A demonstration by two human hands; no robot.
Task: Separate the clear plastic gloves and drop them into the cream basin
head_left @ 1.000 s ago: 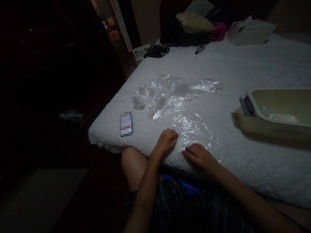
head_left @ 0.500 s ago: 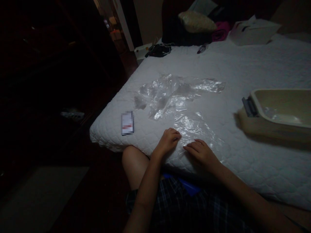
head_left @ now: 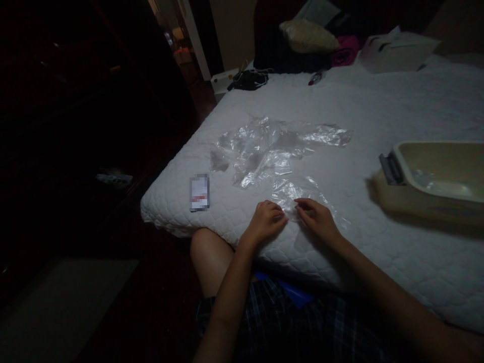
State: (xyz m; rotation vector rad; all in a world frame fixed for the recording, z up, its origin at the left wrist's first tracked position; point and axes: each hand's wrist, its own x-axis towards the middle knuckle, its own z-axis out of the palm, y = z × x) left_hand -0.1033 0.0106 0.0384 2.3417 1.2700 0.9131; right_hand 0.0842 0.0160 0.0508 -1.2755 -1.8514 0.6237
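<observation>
A crinkled clear plastic bag point(head_left: 302, 189) lies flat on the white quilted bed point(head_left: 363, 222), just beyond my hands. My left hand point(head_left: 267, 220) has its fingers curled closed at the bag's near left edge. Across a small gap, my right hand point(head_left: 316, 218) pinches the film between thumb and fingers. Both hands are close to the bed surface. More clear plastic bags point(head_left: 264, 143) are spread out farther back, overlapping one another, so I cannot tell where each one ends.
A phone-sized blurred object point(head_left: 199, 192) lies left of my hands. To the right stands a cream plastic bin point(head_left: 427, 199) with a grey latch and clear plastic inside. A white box point(head_left: 397, 50), a pillow point(head_left: 308, 36) and dark cloth point(head_left: 247, 79) sit at the far side.
My right hand has moved up and forward, and the bag's near edge has moved away from me with it. My left hand has shifted slightly right.
</observation>
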